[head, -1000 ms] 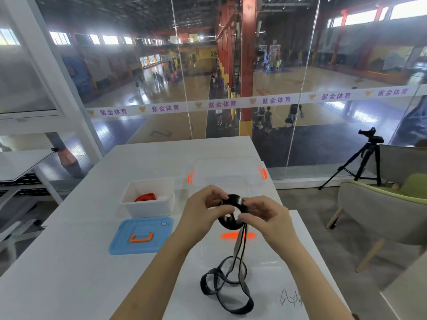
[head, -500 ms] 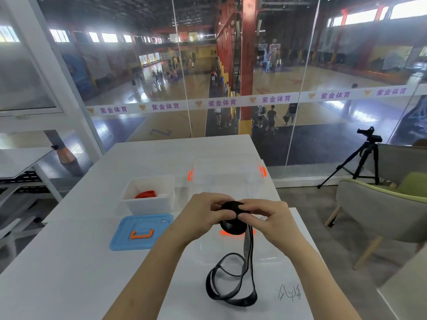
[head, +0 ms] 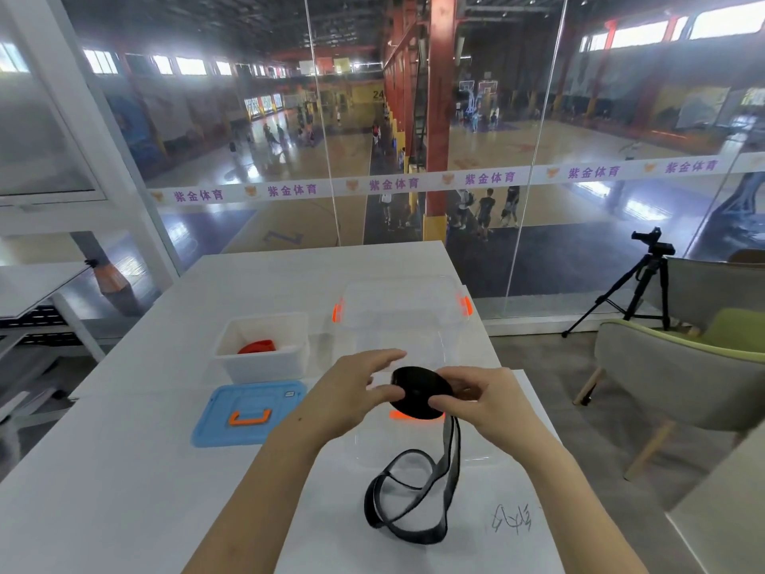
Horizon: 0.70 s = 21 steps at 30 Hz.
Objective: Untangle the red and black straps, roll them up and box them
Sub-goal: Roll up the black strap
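Head view, and we start at the left of the white table (head: pixel 124 470). At ten o'clock from our hands a white box (head: pixel 261 368) stands open, with the red strap (head: pixel 256 347) coiled inside it. Just in front of that box, at nine o'clock from the hands, a blue lid (head: pixel 219 432) lies flat with its orange handle (head: pixel 249 417) facing up.

Our left hand (head: pixel 352 391) is held above the table with its fingers (head: pixel 383 358) spread loosely and nearly straight, and only the thumb touches the left edge of the black strap (head: pixel 416 393). Most of that strap is wound into a flat roll held in the air between our hands. Our right hand (head: pixel 488 401) holds the roll, its fingers (head: pixel 459 377) curled over the top and the thumb pressed on the near face. From the roll's right side a loose tail (head: pixel 410 503) hangs toward six o'clock and rests in open loops on the table.

Under the hands lies a clear lid (head: pixel 364 445), and an orange patch shows just below the roll. At twelve o'clock a clear box (head: pixel 401 283) with orange clips (head: pixel 337 312) stands open. A pen scribble (head: pixel 511 519) marks the table at five o'clock.

Off the table, at two o'clock, a tripod (head: pixel 637 292) stands on the floor. A grey chair (head: pixel 683 383) stands at three o'clock.
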Each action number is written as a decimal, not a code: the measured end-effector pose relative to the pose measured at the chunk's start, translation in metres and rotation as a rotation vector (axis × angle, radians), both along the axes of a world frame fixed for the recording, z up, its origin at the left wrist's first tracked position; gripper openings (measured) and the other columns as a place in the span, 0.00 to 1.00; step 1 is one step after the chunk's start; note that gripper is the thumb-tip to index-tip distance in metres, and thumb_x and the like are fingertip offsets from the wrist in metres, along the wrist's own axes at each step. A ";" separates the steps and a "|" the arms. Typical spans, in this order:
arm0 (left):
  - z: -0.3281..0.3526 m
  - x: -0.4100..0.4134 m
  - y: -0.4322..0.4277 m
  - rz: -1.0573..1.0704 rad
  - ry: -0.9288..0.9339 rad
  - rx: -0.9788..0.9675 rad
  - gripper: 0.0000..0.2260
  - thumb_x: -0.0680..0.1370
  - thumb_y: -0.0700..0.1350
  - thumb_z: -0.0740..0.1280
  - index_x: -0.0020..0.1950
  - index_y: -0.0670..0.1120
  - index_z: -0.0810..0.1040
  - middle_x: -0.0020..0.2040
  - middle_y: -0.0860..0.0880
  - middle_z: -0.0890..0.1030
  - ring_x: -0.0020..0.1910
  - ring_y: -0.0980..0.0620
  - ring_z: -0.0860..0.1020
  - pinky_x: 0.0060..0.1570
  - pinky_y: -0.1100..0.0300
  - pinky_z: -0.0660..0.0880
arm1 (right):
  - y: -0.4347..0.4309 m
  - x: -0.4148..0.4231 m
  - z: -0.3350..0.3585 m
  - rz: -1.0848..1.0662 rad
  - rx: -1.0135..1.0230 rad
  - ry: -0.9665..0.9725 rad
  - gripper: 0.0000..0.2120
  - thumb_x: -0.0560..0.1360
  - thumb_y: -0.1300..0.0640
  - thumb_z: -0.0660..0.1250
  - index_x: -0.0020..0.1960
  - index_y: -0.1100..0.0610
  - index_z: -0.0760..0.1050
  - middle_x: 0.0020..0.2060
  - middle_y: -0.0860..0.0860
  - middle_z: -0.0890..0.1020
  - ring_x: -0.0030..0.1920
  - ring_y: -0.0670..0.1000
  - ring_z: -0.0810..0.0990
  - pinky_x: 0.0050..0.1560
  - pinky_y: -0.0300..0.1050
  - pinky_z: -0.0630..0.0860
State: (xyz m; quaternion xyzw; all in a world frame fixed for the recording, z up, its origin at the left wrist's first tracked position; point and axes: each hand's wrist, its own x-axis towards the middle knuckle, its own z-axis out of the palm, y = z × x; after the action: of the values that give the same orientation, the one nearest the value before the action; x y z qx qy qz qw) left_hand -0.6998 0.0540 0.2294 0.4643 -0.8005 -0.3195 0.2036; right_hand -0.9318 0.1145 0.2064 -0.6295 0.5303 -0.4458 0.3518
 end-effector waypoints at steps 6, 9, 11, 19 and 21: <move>0.004 -0.011 0.005 -0.029 0.184 0.008 0.05 0.78 0.45 0.72 0.51 0.55 0.84 0.44 0.55 0.85 0.49 0.56 0.83 0.54 0.54 0.79 | -0.001 0.003 0.006 0.011 -0.047 -0.003 0.13 0.74 0.62 0.79 0.56 0.50 0.87 0.45 0.46 0.90 0.50 0.46 0.89 0.56 0.38 0.83; 0.004 -0.012 0.008 0.053 0.423 0.102 0.08 0.78 0.40 0.72 0.53 0.52 0.86 0.47 0.50 0.88 0.51 0.50 0.86 0.55 0.54 0.83 | 0.000 0.003 0.005 -0.005 0.010 -0.137 0.17 0.72 0.67 0.79 0.57 0.50 0.86 0.48 0.46 0.91 0.52 0.46 0.89 0.57 0.39 0.83; 0.006 -0.013 0.011 0.127 0.560 0.153 0.10 0.78 0.39 0.72 0.56 0.51 0.86 0.49 0.49 0.88 0.52 0.49 0.86 0.55 0.54 0.84 | 0.000 0.005 0.004 -0.013 0.025 -0.191 0.19 0.73 0.69 0.78 0.57 0.50 0.85 0.49 0.47 0.91 0.53 0.46 0.89 0.56 0.37 0.83; 0.004 -0.002 0.005 0.036 0.330 0.179 0.17 0.76 0.43 0.75 0.64 0.56 0.83 0.60 0.56 0.86 0.64 0.59 0.81 0.69 0.53 0.75 | 0.002 -0.002 0.014 -0.031 0.037 -0.124 0.14 0.73 0.66 0.78 0.54 0.51 0.87 0.45 0.46 0.91 0.50 0.46 0.90 0.56 0.39 0.84; 0.009 -0.002 0.005 0.046 0.257 0.134 0.22 0.73 0.48 0.78 0.67 0.61 0.81 0.63 0.62 0.83 0.67 0.65 0.77 0.71 0.53 0.74 | 0.002 -0.002 0.018 -0.009 0.032 -0.051 0.13 0.73 0.64 0.79 0.54 0.50 0.88 0.44 0.46 0.91 0.49 0.45 0.90 0.56 0.40 0.84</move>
State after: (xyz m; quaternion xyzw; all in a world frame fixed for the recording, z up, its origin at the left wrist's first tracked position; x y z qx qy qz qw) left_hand -0.7018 0.0591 0.2388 0.4502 -0.7340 -0.4242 0.2804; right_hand -0.9337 0.1162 0.2241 -0.6098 0.5309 -0.4548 0.3734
